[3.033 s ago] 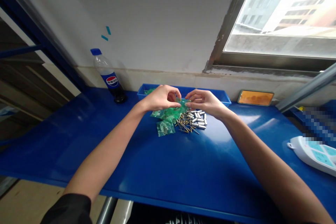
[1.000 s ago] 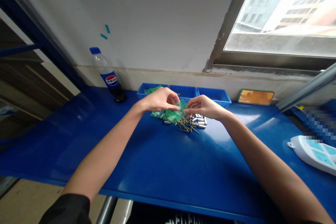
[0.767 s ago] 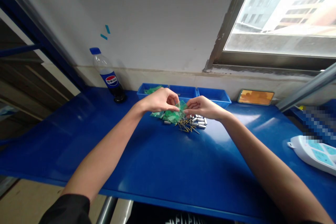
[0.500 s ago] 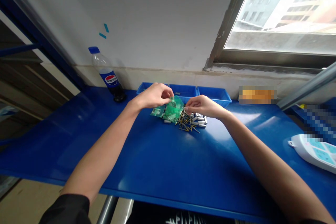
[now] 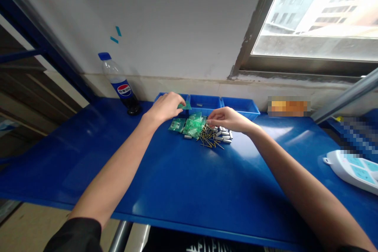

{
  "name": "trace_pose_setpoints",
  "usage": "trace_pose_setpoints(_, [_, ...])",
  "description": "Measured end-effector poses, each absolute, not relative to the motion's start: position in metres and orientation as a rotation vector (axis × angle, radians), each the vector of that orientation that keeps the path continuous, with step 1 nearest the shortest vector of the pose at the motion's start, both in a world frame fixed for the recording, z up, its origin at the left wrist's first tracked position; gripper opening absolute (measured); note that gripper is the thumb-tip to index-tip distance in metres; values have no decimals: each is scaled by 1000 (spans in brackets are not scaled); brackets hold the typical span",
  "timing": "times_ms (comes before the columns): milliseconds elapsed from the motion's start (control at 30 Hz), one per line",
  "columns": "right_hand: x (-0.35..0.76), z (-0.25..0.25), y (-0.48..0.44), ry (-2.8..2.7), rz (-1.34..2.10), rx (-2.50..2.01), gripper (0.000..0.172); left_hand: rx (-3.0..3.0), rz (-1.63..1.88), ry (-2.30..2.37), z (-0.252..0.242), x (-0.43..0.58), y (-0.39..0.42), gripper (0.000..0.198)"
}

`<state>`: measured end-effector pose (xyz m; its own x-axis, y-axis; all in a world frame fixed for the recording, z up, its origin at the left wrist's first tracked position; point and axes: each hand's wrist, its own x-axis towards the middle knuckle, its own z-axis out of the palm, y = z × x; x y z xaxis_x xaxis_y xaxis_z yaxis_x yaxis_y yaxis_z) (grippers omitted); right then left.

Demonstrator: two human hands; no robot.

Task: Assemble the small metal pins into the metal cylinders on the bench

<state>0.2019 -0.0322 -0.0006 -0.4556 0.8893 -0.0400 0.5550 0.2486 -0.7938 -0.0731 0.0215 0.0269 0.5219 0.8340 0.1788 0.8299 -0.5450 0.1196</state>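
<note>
My left hand point(image 5: 163, 107) is closed on a small green bag point(image 5: 185, 106) and holds it over the left end of the blue trays point(image 5: 236, 104) at the back of the table. More green bags point(image 5: 193, 125) lie in a small heap on the blue table point(image 5: 189, 181). My right hand point(image 5: 225, 119) hovers with pinched fingers over a pile of thin brass pins point(image 5: 209, 139) and small silver metal pieces point(image 5: 224, 134). What the pinch holds is too small to make out.
A cola bottle point(image 5: 119, 84) with a blue cap stands at the back left against the wall. A white device with teal pads point(image 5: 352, 170) lies at the right edge. A metal rail point(image 5: 345, 96) slants down at the right, below the window.
My left hand has carried one green bag from the heap back and left to the trays. My right hand let go of the bag and dropped toward the pins.
</note>
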Motion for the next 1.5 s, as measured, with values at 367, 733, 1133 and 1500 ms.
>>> trace_pose_setpoints(367, [200, -1, -32, -2104, 1105, -1320, 31, 2736, 201, 1684, 16, -71, 23, 33])
trace_pose_setpoints(733, [200, -1, -32, -2121, 1110, -1306, 33, 2752, 268, 1561, 12, -75, 30, 42])
trace_pose_setpoints(1133, [200, -6, -31, -2144, 1124, -1304, 36, 2770, 253, 1781, 1, -79, 27, 59])
trace_pose_setpoints(1500, [201, -9, -28, -2110, 1098, -1261, 29, 2756, 236, 1656, 13, -66, 22, 41])
